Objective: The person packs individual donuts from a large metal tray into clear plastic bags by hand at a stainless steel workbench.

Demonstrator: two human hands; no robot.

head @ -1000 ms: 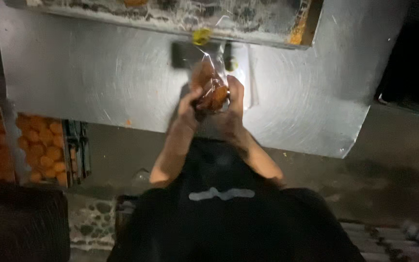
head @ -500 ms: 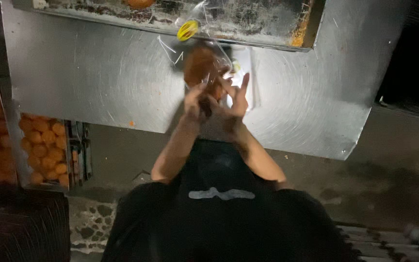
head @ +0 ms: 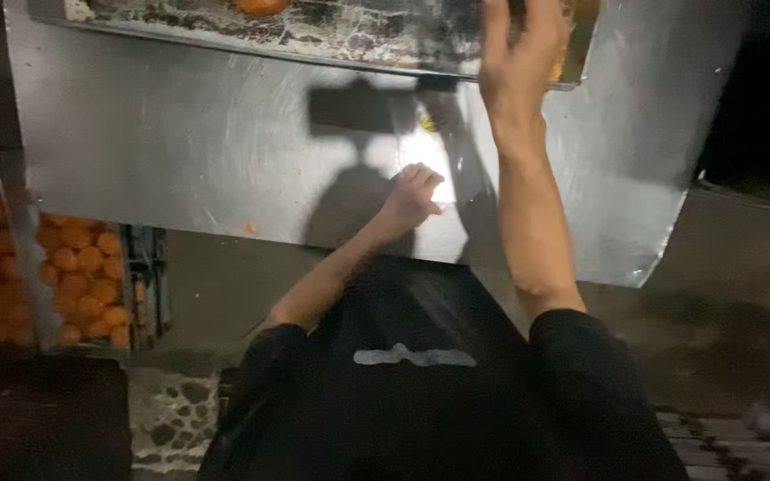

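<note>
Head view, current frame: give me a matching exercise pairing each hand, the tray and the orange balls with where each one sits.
Things:
1. left hand
2. right hand
3. metal tray
4. orange balls

Places:
A. in a crate beside the table, at the picture's left edge
B. raised to the tray's right end, fingers spread
C. low on the steel table, next to a bright glare
D. along the table's far edge

Pairs: 1-C, 2-B, 3-D, 4-A

Left of the shiny steel worktable (head: 180, 151), a clear-walled bin of round orange balls (head: 82, 285) sits low; a dark pebbled floor patch (head: 171, 414) lies below it.
</note>
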